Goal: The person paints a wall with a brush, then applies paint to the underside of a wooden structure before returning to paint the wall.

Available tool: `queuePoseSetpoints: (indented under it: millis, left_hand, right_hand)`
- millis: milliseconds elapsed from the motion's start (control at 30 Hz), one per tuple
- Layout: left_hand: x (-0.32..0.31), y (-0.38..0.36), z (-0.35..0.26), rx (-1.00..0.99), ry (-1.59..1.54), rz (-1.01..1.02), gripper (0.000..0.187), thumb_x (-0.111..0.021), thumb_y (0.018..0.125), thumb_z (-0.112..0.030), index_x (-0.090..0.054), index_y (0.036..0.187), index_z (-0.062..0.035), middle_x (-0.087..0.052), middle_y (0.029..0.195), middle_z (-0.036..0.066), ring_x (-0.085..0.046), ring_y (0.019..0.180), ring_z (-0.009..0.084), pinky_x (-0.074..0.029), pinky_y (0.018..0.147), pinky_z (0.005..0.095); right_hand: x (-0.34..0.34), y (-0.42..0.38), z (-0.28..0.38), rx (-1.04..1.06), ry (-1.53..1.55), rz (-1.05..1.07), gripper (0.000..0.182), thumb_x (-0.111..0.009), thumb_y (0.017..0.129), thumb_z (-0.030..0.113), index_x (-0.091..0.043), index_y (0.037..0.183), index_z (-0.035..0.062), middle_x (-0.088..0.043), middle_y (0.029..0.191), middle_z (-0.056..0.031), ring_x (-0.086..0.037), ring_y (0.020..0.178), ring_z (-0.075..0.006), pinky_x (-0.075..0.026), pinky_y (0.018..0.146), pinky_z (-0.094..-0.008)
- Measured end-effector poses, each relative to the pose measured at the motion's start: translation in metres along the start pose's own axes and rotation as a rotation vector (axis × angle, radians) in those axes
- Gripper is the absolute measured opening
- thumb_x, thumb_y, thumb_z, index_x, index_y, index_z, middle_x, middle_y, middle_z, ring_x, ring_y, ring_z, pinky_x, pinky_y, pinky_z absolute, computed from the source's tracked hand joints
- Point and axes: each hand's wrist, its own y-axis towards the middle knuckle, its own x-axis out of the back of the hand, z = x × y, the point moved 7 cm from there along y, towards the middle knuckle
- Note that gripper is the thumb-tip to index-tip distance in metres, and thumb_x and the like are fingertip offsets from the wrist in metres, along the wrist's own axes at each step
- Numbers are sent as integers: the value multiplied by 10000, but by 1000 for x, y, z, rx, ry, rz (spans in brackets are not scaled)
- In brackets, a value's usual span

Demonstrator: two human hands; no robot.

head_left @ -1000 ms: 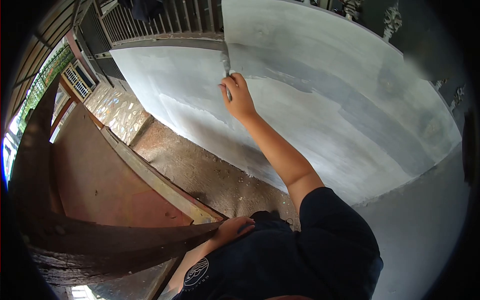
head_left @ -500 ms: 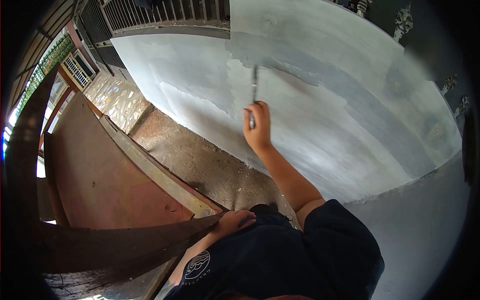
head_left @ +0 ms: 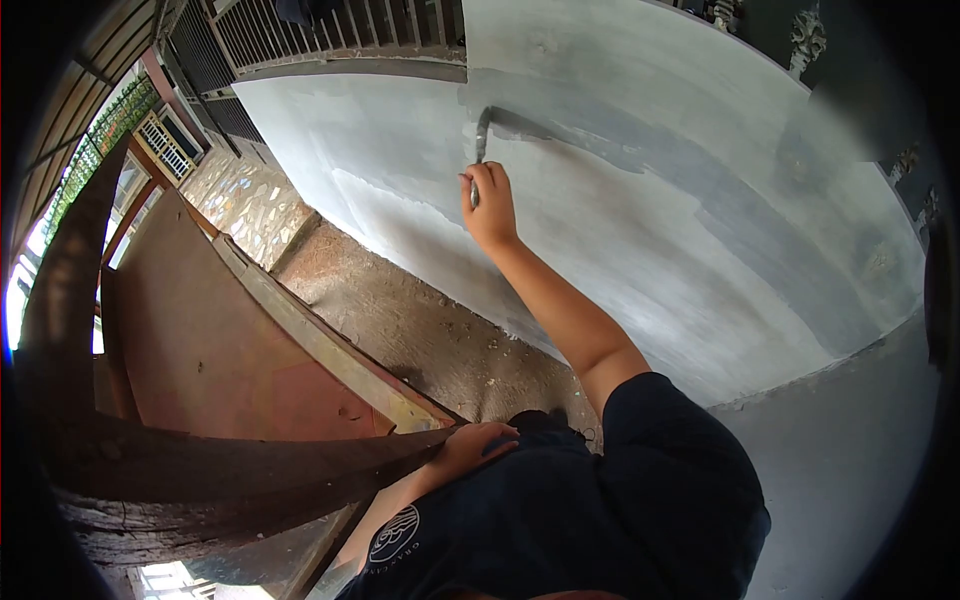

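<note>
My right hand (head_left: 489, 208) is raised and closed around the handle of a paintbrush (head_left: 480, 140), whose bristles press against the grey wall (head_left: 700, 200) at the edge of a darker wet band. Lower down, my left hand (head_left: 473, 445) rests with fingers curled on the end of a dark curved wooden beam (head_left: 250, 470). My dark shirt fills the bottom of the view.
Brown gravelly ground (head_left: 420, 340) runs along the foot of the wall. A rust-red panel with a pale wooden edge (head_left: 300, 340) lies to the left. A metal railing (head_left: 330, 35) tops the wall at upper left. Ornate ironwork (head_left: 805, 35) stands at upper right.
My right hand dropped with the brush half a second ago, then rose again to the upper wall, and the wet band has spread. My left hand stayed on the beam.
</note>
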Motion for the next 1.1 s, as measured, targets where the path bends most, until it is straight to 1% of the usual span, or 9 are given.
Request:
queuePoseSetpoints:
  millis: [100, 233, 400, 533, 633, 733, 833, 933, 1100]
  left_hand:
    - [2, 1, -3, 4, 25, 9, 273, -650, 997, -256, -669, 1174, -49, -723, 1120, 145, -691, 1078, 330, -541, 937, 414]
    - [2, 1, -3, 35, 30, 7, 269, -646, 1000, -260, -673, 1165, -49, -727, 1123, 139, -692, 1073, 331, -543, 935, 417]
    - [1, 2, 3, 37, 5, -29, 267, -642, 1004, -278, -680, 1163, -66, -733, 1113, 136, -694, 1074, 328, -543, 930, 422]
    - [2, 4, 4, 61, -9, -52, 266, -660, 991, -287, -688, 1154, -79, -741, 1089, 127, -700, 1062, 324, -542, 932, 426]
    - [4, 6, 0, 56, 41, -106, 246, -678, 978, -271, -694, 1132, -80, -747, 1066, 123, -710, 1038, 320, -555, 901, 418]
    - [8, 9, -8, 31, 71, -241, 231, -689, 968, -252, -698, 1124, -82, -749, 1045, 128, -717, 1018, 315, -567, 857, 397]
    - [4, 24, -13, 85, 56, -240, 244, -701, 960, -246, -694, 1130, -71, -745, 1043, 139, -723, 1004, 303, -573, 824, 378]
    - [2, 43, -13, 165, -36, -196, 281, -694, 967, -273, -686, 1150, -60, -742, 1043, 146, -726, 994, 296, -568, 829, 377]
    - [-3, 65, -21, 311, -148, -169, 311, -644, 996, -292, -679, 1178, -42, -738, 1051, 163, -719, 1004, 299, -553, 869, 391]
  right_hand:
    - [-9, 6, 1, 13, 138, 100, 105, -682, 928, 57, -594, 977, 27, -590, 959, -150, -589, 898, -358, -489, 785, -426]
    - [-7, 9, -18, 23, 100, 120, 116, -682, 926, 51, -593, 995, 25, -589, 963, -149, -587, 899, -360, -489, 785, -428]
    - [57, -33, 3, -29, -115, -170, 157, -684, 918, 32, -580, 1035, 21, -586, 974, -160, -578, 893, -367, -485, 780, -431]
    - [71, -47, 13, -63, -95, -179, 154, -692, 911, 27, -579, 1015, 20, -572, 983, -162, -575, 888, -362, -480, 772, -426]
    - [56, -28, 2, -13, 60, 31, 146, -699, 905, 30, -603, 1014, 49, -575, 1030, -179, -585, 964, -392, -488, 825, -450]
    - [67, -13, -18, -13, -16, 50, 140, -695, 915, 39, -610, 1025, 54, -572, 1058, -179, -584, 955, -391, -488, 815, -452]
    - [120, -25, -14, -4, -125, -122, 174, -700, 905, 36, -609, 1054, 44, -568, 1053, -206, -579, 949, -405, -490, 791, -455]
    - [181, -57, -2, -12, -237, -206, 170, -659, 904, -33, -574, 1045, 7, -547, 1046, -217, -566, 938, -376, -472, 818, -426]
    - [223, -75, 18, -28, -180, -81, 129, -634, 899, -46, -563, 994, 4, -539, 1042, -205, -562, 855, -334, -475, 771, -397]
